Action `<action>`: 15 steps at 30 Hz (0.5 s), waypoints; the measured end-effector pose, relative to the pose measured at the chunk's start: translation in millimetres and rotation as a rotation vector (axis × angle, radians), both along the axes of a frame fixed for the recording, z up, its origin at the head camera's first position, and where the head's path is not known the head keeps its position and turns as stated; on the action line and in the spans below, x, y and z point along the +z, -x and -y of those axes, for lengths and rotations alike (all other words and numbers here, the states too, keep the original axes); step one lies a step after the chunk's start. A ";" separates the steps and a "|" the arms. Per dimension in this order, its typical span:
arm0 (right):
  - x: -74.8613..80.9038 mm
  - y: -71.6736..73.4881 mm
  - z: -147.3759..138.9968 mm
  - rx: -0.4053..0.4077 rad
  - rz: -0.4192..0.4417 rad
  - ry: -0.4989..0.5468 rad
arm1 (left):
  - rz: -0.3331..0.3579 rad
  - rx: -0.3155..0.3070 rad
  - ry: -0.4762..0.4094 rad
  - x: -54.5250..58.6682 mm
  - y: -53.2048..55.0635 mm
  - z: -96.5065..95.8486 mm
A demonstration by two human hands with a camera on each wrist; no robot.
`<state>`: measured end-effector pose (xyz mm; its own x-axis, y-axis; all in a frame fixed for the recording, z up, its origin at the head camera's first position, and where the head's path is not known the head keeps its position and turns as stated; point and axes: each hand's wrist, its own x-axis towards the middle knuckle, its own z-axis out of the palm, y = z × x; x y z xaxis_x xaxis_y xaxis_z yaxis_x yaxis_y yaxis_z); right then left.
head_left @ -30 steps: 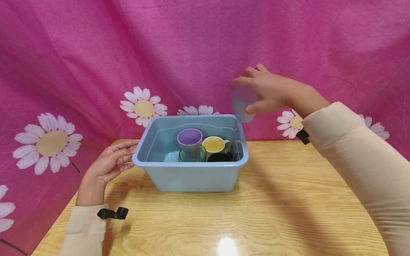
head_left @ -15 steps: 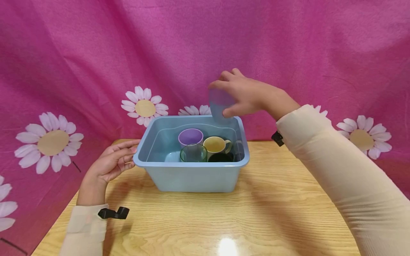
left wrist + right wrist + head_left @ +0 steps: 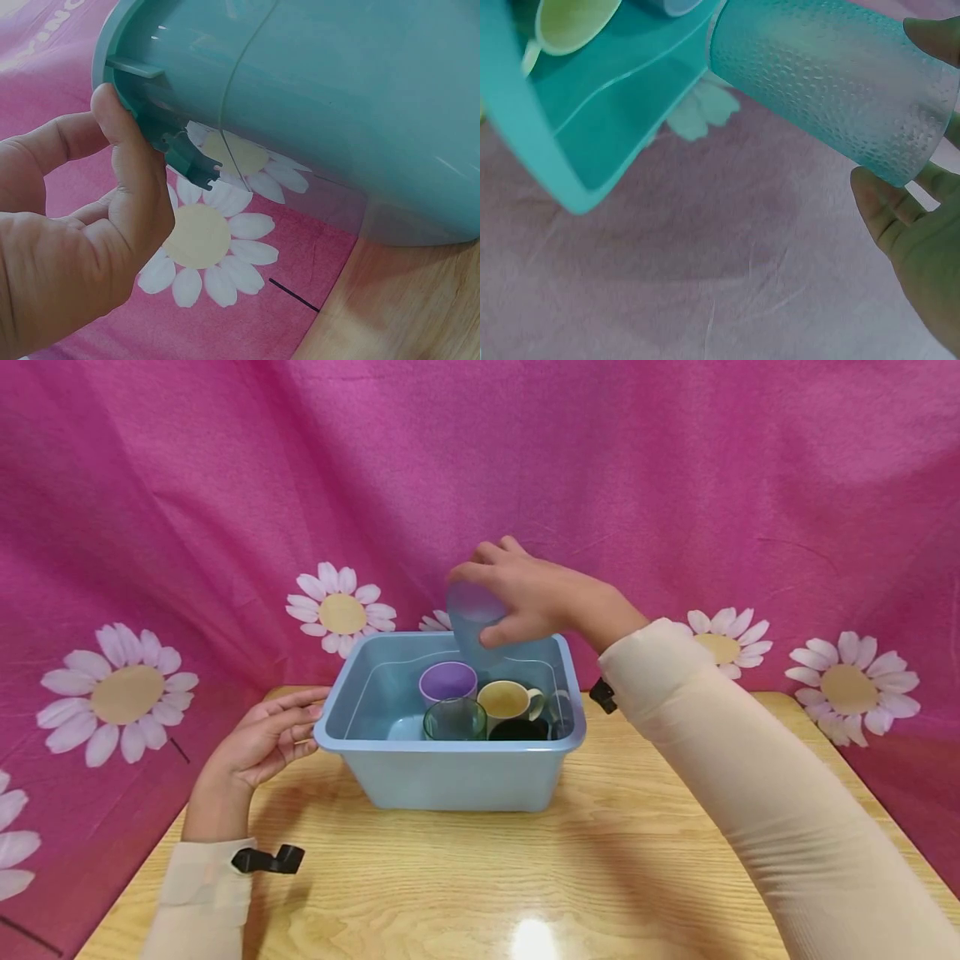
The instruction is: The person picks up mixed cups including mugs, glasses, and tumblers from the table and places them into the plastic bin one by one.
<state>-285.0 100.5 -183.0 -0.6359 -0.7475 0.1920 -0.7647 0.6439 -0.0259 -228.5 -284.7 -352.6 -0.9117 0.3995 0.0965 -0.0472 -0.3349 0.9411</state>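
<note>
My right hand (image 3: 525, 593) grips a translucent bluish tumbler (image 3: 468, 627) by its upper end, thumb on one side and fingers on the other. The tumbler hangs over the back part of a light-blue plastic bin (image 3: 450, 774), and its bumpy surface shows in the right wrist view. My left hand (image 3: 270, 731) touches the bin's left rim, with a fingertip (image 3: 109, 105) against the lip in the left wrist view. Inside the bin stand a purple cup (image 3: 448, 681), a green-tinted glass (image 3: 454, 720), a cream mug with a yellow inside (image 3: 504, 699) and a dark mug (image 3: 519, 730).
Beneath the bin is a wooden table (image 3: 420, 868). A pink cloth (image 3: 600, 460) printed with daisies hangs behind it and on both sides. At the bin's right inner wall there is something glassy (image 3: 559, 706), partly hidden.
My right hand has carried the tumbler leftward and slightly down, from beyond the bin's back right corner to over its back middle. My left hand stays at the rim.
</note>
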 end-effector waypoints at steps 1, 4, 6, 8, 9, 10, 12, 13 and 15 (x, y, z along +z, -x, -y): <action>-0.6 0.0 2.8 0.001 0.000 0.002 | -0.001 -0.001 0.000 0.0 0.1 0.0; -2.8 1.0 9.6 0.015 0.002 0.008 | 0.001 -0.005 -0.001 0.3 0.2 -0.5; -4.5 2.1 13.1 0.023 0.006 0.014 | 0.006 -0.004 0.000 0.6 0.3 -1.3; -5.8 3.1 16.1 0.035 0.014 0.018 | 0.009 -0.002 0.003 0.6 0.5 -1.9; -6.4 3.4 17.6 0.036 0.017 0.019 | 0.010 -0.002 0.004 0.7 0.6 -2.2; -7.0 3.6 19.4 0.034 0.021 0.022 | 0.011 0.001 0.006 0.8 0.6 -2.3; -7.8 3.8 23.3 0.028 0.027 0.021 | 0.010 -0.002 0.004 1.1 0.7 -2.3; -8.2 4.0 25.4 0.024 0.028 0.022 | 0.009 -0.003 0.004 1.4 0.8 -2.2; -9.1 4.5 29.5 0.017 0.029 0.022 | 0.005 -0.007 0.002 1.9 1.1 -2.1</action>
<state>-289.5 71.0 -192.0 -0.6283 -0.7543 0.1904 -0.7745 0.6295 -0.0624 -229.5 -282.6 -350.8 -0.9092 0.4064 0.0908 -0.0546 -0.3326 0.9415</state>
